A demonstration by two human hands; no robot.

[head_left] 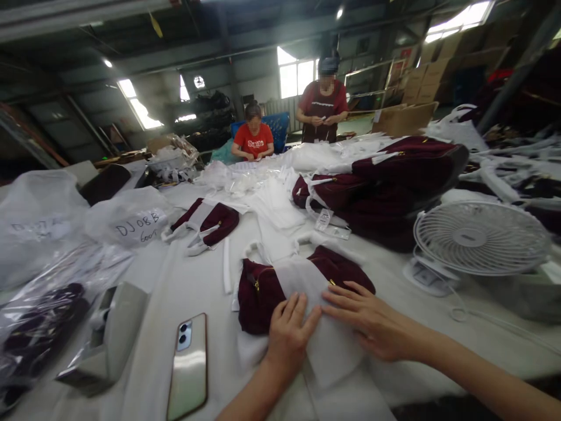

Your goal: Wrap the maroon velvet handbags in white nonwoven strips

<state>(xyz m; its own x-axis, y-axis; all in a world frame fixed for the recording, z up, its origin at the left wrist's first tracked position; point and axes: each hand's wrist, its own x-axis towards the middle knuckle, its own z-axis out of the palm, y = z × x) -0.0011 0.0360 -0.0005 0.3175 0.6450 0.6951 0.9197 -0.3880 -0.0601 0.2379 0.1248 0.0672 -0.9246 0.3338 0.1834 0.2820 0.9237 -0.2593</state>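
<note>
In front of me a maroon bag [258, 304] with gold zips lies on the white table, a white sheet [302, 275] wrapped across its middle. My left hand [291, 330] rests on the sheet, fingers stretched out flat. Beside it my right hand [372, 321] lies with fingers spread over the sheet and the bag's right part. Neither hand grips anything. The sheet's loose end [335, 356] hangs toward me below the hands. Behind, a second maroon bag [223, 225] also has a white band around it.
A phone [188, 368] and a grey tape dispenser [114, 339] lie to the left, near marked plastic bags [131, 219]. At right stand a white fan [477, 240] and stacked maroon bags [385, 193]. Two people [254, 140] work across the table.
</note>
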